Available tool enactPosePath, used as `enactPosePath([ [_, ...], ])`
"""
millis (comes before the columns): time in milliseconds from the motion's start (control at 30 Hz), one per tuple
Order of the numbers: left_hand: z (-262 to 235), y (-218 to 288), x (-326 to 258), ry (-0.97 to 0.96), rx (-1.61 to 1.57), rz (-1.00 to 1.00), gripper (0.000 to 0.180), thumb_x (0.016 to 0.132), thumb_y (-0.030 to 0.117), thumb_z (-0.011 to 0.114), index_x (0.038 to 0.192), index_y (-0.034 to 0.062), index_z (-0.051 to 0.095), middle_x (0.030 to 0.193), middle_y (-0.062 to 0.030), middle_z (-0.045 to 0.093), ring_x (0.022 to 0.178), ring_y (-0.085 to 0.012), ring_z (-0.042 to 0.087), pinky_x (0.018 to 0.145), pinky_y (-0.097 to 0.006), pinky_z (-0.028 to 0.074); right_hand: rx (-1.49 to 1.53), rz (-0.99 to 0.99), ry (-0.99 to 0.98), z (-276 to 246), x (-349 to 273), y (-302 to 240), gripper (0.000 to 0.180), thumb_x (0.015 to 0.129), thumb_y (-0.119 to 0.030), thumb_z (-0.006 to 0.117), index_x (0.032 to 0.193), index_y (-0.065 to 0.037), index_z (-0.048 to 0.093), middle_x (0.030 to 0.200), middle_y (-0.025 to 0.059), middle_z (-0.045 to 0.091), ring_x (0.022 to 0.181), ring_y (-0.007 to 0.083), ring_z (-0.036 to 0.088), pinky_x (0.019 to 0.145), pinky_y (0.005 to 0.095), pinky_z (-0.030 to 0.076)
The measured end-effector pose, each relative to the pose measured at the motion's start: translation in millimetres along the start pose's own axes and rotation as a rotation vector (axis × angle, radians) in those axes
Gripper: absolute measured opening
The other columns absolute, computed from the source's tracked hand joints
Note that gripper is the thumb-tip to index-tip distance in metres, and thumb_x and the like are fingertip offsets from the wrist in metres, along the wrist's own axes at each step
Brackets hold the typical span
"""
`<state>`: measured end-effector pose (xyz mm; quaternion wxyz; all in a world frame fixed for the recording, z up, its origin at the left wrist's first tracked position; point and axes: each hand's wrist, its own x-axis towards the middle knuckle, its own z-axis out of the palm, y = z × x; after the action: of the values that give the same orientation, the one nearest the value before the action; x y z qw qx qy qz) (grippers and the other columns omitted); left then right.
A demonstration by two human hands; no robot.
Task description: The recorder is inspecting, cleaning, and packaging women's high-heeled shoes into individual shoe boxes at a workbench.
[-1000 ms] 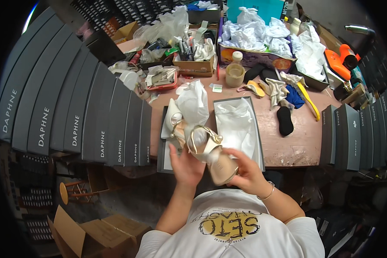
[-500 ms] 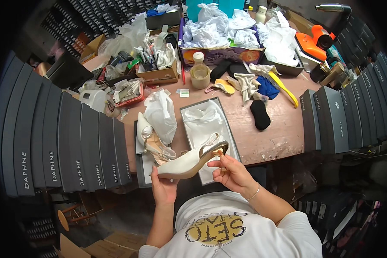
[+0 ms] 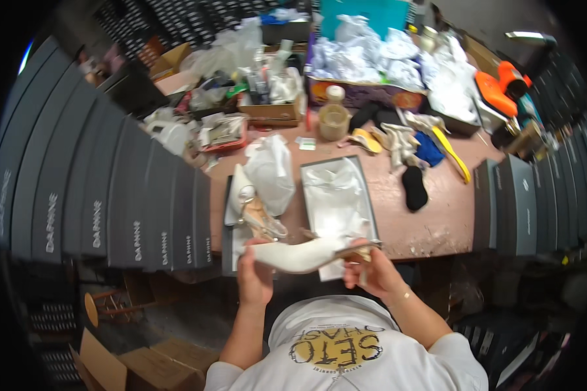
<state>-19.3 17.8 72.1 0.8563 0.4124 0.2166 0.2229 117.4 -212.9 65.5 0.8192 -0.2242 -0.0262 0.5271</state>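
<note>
A white heeled shoe [image 3: 300,255] hangs level above the table's near edge, slightly blurred. My left hand [image 3: 254,281] is closed around its toe end. At the other end, my right hand [image 3: 379,276] grips the heel, its fingers partly hidden. Beyond the shoe stands an open grey shoe box [image 3: 370,212] with white tissue paper [image 3: 332,192] inside. Another white shoe [image 3: 259,218], with a strap, lies to its left on a dark box piece, beside crumpled white tissue [image 3: 270,173].
Stacked grey shoe boxes [image 3: 120,189] line the left; more boxes [image 3: 525,195] stand at right. Behind are a glue jar [image 3: 334,122], black pad [image 3: 415,189], yellow-handled brush [image 3: 455,156], rags [image 3: 398,143] and a purple carton [image 3: 355,94] of crumpled paper.
The view has shifted, so the table appears further right. The shoe has turned from a tilt, heel end raised, to nearly level. Both hands still hold it.
</note>
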Motion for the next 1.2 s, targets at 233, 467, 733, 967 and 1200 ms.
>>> enactPosePath([
  [233,-64.8,-8.1,60.6,0.316,0.589,0.031,0.074,0.093,0.040,0.058,0.145,0.0001,0.024,0.134,-0.0175,0.042,0.123,-0.0235,0.044,0.104,-0.039,0.033,-1.137,-0.683,0.274,5.8,-14.4,-31.3,0.044,0.080,0.002,0.066,0.118,-0.004,0.044,0.109,0.0166,0.061,0.096,0.0264,0.066,0.080,0.0376,0.058],
  [467,-21.0,-8.4,46.0,0.199,0.911,0.486,0.055,0.084,0.016,0.067,0.131,-0.0026,0.045,0.135,-0.0211,0.042,0.126,-0.0310,0.042,0.104,-0.041,0.035,-0.417,-0.527,0.454,-8.3,8.5,-34.2,0.034,0.094,-0.027,0.061,0.114,-0.004,0.048,0.095,0.0126,0.064,0.078,0.0219,0.068,0.068,0.0333,0.056],
  [733,108.3,71.3,33.5,-0.917,1.457,0.452,0.090,0.072,0.040,0.079,0.143,0.0060,0.034,0.134,-0.0241,0.045,0.120,-0.0391,0.049,0.099,-0.044,0.042,-0.389,-0.128,0.024,20.7,-1.6,-39.0,0.059,0.093,-0.058,0.047,0.110,-0.002,0.054,0.078,0.0125,0.064,0.054,0.0192,0.061,0.048,0.0289,0.051],
  [967,77.5,56.8,22.6,-1.041,1.400,-0.037,0.081,0.079,0.035,0.073,0.144,0.0060,0.034,0.106,-0.0220,0.062,0.093,-0.0375,0.063,0.081,-0.039,0.049,-0.809,-0.079,0.226,1.3,-8.7,-35.6,0.040,0.098,-0.039,0.049,0.115,-0.003,0.050,0.083,0.0073,0.061,0.062,0.0107,0.058,0.054,0.0225,0.048],
  [1200,75.5,45.9,4.8,-0.959,1.506,-0.073,0.074,0.079,0.035,0.072,0.141,0.0105,0.039,0.102,-0.0194,0.062,0.087,-0.0377,0.063,0.075,-0.041,0.049,-1.308,-0.135,0.091,30.0,-10.7,-50.3,0.042,0.083,-0.026,0.072,0.112,-0.001,0.056,0.083,0.0063,0.061,0.069,0.0118,0.058,0.060,0.0266,0.049],
])
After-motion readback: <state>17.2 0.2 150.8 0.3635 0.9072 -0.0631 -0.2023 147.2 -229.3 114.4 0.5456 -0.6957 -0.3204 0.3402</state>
